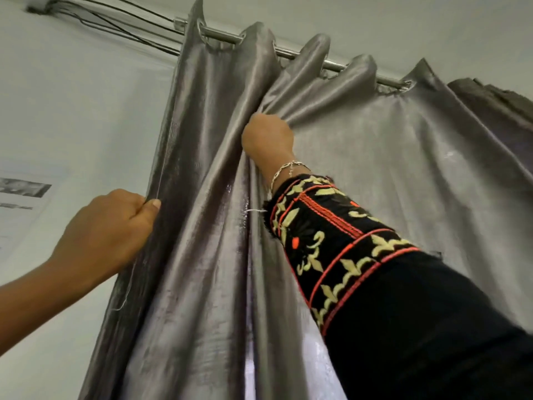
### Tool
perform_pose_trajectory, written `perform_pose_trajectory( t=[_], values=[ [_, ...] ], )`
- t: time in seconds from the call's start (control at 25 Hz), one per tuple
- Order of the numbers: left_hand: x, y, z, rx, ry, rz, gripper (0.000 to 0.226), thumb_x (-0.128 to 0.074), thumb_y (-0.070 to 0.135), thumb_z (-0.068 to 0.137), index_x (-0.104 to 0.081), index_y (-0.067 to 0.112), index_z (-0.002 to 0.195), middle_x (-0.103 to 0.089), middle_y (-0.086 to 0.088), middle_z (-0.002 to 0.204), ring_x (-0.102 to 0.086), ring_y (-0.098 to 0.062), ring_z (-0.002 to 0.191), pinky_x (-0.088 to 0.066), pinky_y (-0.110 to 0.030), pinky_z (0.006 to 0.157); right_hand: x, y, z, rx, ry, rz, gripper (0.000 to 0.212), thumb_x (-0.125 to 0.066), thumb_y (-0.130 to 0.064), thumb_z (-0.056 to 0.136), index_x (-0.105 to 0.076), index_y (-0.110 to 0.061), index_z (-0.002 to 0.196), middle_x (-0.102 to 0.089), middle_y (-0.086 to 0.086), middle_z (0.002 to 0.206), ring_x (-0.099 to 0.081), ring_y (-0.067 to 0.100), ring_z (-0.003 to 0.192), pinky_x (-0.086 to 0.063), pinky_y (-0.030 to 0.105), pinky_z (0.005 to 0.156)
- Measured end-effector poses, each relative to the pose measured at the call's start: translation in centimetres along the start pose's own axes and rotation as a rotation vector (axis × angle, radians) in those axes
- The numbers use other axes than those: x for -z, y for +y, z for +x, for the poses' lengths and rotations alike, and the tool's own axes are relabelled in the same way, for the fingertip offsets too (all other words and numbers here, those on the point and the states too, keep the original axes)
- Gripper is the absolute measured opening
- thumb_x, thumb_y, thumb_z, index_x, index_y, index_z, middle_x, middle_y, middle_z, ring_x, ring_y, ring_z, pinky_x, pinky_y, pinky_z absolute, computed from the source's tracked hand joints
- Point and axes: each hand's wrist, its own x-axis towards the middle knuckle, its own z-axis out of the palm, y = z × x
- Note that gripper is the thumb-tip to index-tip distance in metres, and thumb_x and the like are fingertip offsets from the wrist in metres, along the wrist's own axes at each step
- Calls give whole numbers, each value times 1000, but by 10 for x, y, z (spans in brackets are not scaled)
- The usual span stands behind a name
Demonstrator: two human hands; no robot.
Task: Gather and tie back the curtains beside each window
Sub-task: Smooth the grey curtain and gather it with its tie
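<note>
1. While the grey curtain (219,197) hangs half-bunched from its rod (225,39), I work high up.
2. My left hand (106,229) curls round its outer edge, thumb on the hem. My right hand (266,137) clamps a fold nearer the rod.
3. Best, I judge, to stack pleat on pleat evenly and not yank the rings.
4. No container shows, and no tie-back either.
</note>
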Motion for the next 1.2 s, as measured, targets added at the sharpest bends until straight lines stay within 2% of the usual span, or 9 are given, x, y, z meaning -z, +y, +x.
perform_pose_trajectory(
  t=[0.16,0.32,0.44,0.56,0.68,0.76,0.92,1.0,1.2],
  values=[
    [-2,-8,0,28,7,5,59,-44,49,84,-47,2,48,-48,-12,41,-51,-32,46,-46,-40,58,-1,20,-5,-1,-46,42,32,-36,-7,91,-57,-4,115,-59,17,120,-54,34,111,-42,35,80],
    [-5,-29,-3,84,84,-52,65,-32,69,73,-57,11,55,-57,-10,46,-57,-32,47,-53,-47,60,5,80,-9,-198,-97,319,51,-27,-46,98,-58,-6,110,-57,19,111,-53,31,104,-39,36,84],
    [-15,-52,-8,121,58,-17,60,-22,77,80,-53,29,61,-47,1,41,-50,-27,41,-50,-35,48,21,133,-26,-261,189,84,44,-32,-31,98,-54,3,115,-54,24,120,-50,37,112,-39,39,87],
    [-19,-46,-7,114,77,-54,67,-28,71,74,-56,13,55,-56,-10,46,-57,-33,47,-53,-47,59,41,185,-37,-414,232,-87,43,-36,-14,94,-38,10,130,-34,32,136,-32,43,128,-29,49,102],
    [-18,-24,-8,106,33,-9,67,-26,64,72,-59,7,57,-60,-15,53,-59,-35,54,-52,-48,66,57,227,-40,-698,84,-264,78,-58,-42,85,-28,7,137,-29,31,142,-27,43,131,-24,51,105],
    [-17,-15,-11,106,16,17,62,-28,58,76,-60,6,60,-60,-16,57,-58,-35,57,-51,-47,67,67,249,-45,-786,-29,-318,88,-67,-57,73,-40,2,133,-41,27,135,-37,43,124,-28,49,101],
    [-17,-17,-10,120,22,26,49,-43,35,94,-59,1,63,-58,-18,59,-56,-36,61,-49,-47,70,72,261,-57,-637,-207,-346,44,-60,-32,85,-57,2,113,-57,24,116,-54,41,106,-40,36,82],
    [-17,-23,-9,135,26,29,46,-41,30,95,-58,1,63,-57,-19,59,-55,-36,62,-48,-46,71,59,243,-58,-522,-159,-375,31,-52,-18,88,-59,4,108,-58,27,116,-56,41,105,-37,33,74],
    [-19,-31,-10,126,40,12,47,-41,28,94,-55,1,58,-55,-18,54,-54,-35,57,-48,-46,68,33,173,-45,-397,-30,-160,34,-36,-12,95,-55,4,118,-53,29,125,-50,42,115,-41,40,90]
  ],
)
